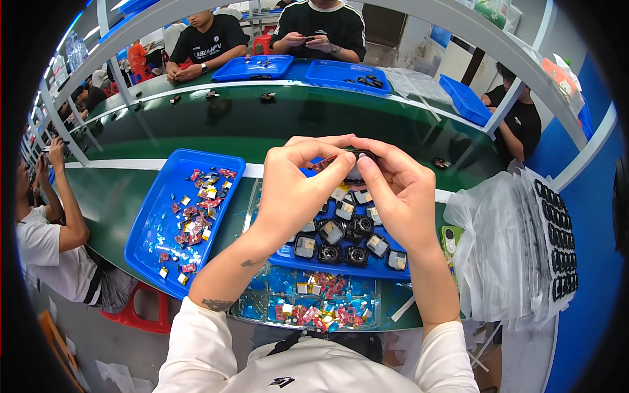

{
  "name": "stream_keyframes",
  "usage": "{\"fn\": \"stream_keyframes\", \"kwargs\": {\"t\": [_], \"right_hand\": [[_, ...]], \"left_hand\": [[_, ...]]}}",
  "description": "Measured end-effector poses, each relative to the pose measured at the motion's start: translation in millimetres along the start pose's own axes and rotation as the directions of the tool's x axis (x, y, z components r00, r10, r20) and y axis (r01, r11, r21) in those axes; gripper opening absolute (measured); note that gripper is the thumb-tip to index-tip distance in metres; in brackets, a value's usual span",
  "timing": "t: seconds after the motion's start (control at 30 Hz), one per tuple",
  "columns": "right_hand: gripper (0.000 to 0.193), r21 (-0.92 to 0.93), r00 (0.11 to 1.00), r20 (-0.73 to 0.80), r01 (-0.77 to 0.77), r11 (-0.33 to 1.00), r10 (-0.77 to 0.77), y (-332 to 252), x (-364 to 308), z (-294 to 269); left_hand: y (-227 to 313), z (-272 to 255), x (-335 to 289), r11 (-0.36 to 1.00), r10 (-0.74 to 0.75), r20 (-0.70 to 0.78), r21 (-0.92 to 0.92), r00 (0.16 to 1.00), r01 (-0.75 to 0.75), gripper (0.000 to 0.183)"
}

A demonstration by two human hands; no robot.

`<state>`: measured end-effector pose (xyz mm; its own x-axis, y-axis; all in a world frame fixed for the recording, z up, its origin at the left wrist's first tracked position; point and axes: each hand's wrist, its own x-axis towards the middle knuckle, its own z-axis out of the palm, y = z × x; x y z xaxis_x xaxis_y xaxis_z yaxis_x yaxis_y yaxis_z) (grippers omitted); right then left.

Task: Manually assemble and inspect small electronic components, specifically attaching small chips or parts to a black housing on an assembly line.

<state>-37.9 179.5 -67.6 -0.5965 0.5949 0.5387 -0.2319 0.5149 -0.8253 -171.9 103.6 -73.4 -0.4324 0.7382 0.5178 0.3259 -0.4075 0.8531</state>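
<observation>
Holding a small black plastic casing with a grey face (pixel 356 171) at the centre of the frame, pinched between the thumb and fingers of the left hand (pixel 295 180) on one side and of the right hand (pixel 401 190) on the other. Closed on it with both hands, neither free. Noting a reddish piece (pixel 322 164) just beside the left fingers; cannot tell whether gripped too or lying behind.

Held above a deep-blue plastic tray (pixel 341 267), crowded with black box-shaped modules with grey faces (pixel 305 245). Could drop in among these if the thumbs slipped, and be hard to pick out from such similar pieces. Could also crack or bend if squeezed unevenly from the two sides.

Toward the lower edge, see a clear plastic compartment tray (pixel 244 306) heaped with small red boards and silver-and-yellow cells (pixel 320 314); at left, a long bright-blue tray (pixel 145 236) strewn with more. Could scatter some if brushed by the lowered left forearm.

At right, see translucent white plastic sheets (pixel 488 249) beside the dark green counter (pixel 108 203). Could drag if caught by the right elbow.
</observation>
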Motion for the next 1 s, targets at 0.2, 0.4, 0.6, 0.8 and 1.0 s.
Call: {"fn": "stream_keyframes", "kwargs": {"t": [0.2, 0.4, 0.6, 0.8, 1.0], "right_hand": [[0.019, 0.02, 0.992, -0.092, 0.083, 0.996, -0.081, 0.1, 3.8, -5.4], [0.017, 0.109, 0.98, -0.195, 0.046, 0.993, -0.024, -3.7, 6.7, -12.6], [0.013, 0.089, 0.967, -0.238, 0.111, 0.99, -0.087, -3.5, 4.4, -7.3], [0.012, 0.015, 0.96, -0.218, 0.182, 0.983, -0.175, -0.2, 3.7, -6.5], [0.014, 0.112, 0.983, -0.142, 0.132, 0.985, -0.116, -6.1, 4.6, -9.2]], "left_hand": [[7.9, 4.3, -2.9, 0.998, 0.036, 0.012, 0.053, 0.999, -0.037, 0.013], [15.0, -0.7, -5.0, 0.954, 0.12, 0.04, 0.272, 0.992, -0.126, 0.012], [10.4, -3.7, -3.9, 0.923, -0.157, 0.223, -0.313, 0.962, 0.223, 0.014], [10.0, 4.1, -5.8, 0.914, -0.164, 0.16, -0.347, 0.973, 0.211, 0.014], [11.1, 6.5, -6.9, 0.947, -0.144, 0.068, -0.279, 0.987, 0.157, 0.017]]}}
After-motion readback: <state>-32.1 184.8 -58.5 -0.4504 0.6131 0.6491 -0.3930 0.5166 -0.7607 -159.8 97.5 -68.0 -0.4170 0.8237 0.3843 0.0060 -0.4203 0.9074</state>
